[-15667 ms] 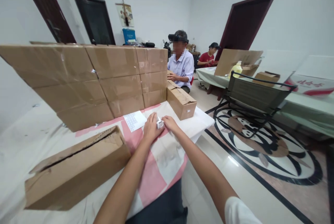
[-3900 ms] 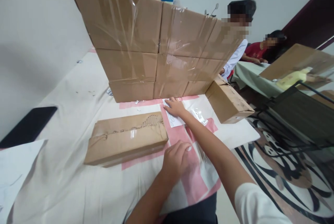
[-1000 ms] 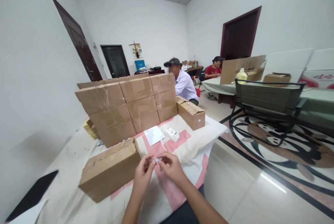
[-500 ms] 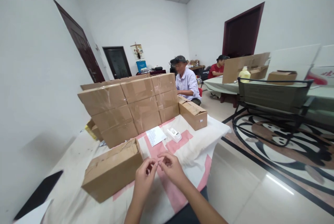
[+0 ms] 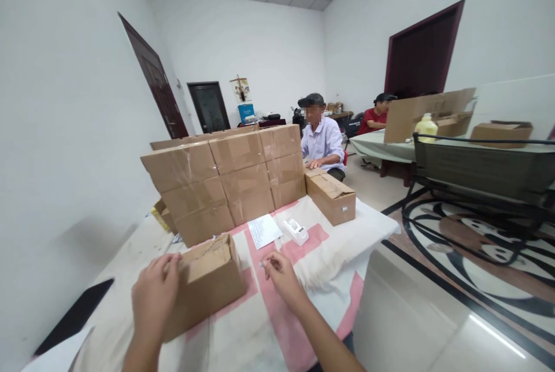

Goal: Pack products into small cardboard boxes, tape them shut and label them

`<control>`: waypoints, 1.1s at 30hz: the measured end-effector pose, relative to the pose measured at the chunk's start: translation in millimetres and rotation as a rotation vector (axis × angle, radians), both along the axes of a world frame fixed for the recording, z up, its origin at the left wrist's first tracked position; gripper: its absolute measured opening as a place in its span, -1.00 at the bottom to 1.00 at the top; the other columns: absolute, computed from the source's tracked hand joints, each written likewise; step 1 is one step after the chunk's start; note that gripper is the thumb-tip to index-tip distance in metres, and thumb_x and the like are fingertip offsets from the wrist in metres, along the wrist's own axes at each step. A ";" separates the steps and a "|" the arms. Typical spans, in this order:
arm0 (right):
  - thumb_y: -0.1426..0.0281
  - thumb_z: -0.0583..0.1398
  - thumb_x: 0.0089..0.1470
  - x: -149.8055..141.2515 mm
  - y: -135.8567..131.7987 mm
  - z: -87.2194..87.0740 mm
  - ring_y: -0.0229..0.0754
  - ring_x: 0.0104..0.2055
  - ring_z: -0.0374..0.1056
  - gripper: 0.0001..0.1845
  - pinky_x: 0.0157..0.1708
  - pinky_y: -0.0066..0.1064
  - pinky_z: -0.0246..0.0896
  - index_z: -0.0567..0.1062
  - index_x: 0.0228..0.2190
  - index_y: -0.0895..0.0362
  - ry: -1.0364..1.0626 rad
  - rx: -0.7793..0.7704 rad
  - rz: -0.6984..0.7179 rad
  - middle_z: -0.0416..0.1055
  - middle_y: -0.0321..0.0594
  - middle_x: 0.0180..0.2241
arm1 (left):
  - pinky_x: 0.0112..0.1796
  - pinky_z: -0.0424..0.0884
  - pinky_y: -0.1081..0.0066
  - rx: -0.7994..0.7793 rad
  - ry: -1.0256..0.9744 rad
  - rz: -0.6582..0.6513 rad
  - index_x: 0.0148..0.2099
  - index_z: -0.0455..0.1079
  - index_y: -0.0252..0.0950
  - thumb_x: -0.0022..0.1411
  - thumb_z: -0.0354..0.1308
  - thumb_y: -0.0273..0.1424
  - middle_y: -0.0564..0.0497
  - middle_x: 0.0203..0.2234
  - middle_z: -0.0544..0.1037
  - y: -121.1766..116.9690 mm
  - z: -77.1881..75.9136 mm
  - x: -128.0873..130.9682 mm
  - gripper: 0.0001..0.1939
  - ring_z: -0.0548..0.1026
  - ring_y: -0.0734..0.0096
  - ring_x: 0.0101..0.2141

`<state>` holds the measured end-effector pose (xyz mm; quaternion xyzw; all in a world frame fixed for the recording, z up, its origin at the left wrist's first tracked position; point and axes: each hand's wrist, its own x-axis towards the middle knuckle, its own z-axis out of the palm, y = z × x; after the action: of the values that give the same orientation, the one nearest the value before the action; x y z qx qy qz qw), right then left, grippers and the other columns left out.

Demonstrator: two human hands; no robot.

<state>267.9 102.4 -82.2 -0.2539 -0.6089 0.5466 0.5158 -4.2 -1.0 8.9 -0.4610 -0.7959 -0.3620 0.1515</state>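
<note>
My left hand (image 5: 155, 294) is at the left end of a closed cardboard box (image 5: 208, 288), its bent fingers and thumb apart over the top edge. Whether it presses on the cardboard I cannot tell. To the right of that box, my right hand (image 5: 281, 276) is raised over the cloth, thumb and fingers pinched together. A small pale piece, too small to name, sticks out at the fingertips. Beyond it lie a white sheet (image 5: 265, 231) with a bluish printed pattern and a small white plastic device (image 5: 295, 231).
Stacked, taped cardboard boxes (image 5: 243, 178) form a wall across the far side of the table. Another box (image 5: 332, 195) stands at the right. Behind it sits a person (image 5: 323, 137) in a pale shirt. A folding chair (image 5: 481, 166) stands on the right-hand floor.
My hands have parted. The left has moved left to the near box, while the right stays over the cloth, pinching the small pale piece. The view has shifted slightly left.
</note>
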 end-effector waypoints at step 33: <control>0.44 0.34 -0.01 -53.2 -15.3 -9.3 -0.28 -0.35 0.33 -0.92 -0.32 -0.47 0.21 0.53 -0.41 0.13 -0.094 -0.024 0.132 0.41 -0.33 -0.36 | 0.13 0.37 0.17 -0.222 -0.083 -0.417 -0.13 0.53 -0.31 0.17 -0.22 0.27 0.07 -0.04 0.60 49.2 -12.2 -97.0 -0.18 0.51 0.24 0.00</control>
<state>214.7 87.0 -91.5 -0.2447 -0.6411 0.5744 0.4463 -101.2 48.2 -3.3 -0.6141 -0.7238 -0.3143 -0.0111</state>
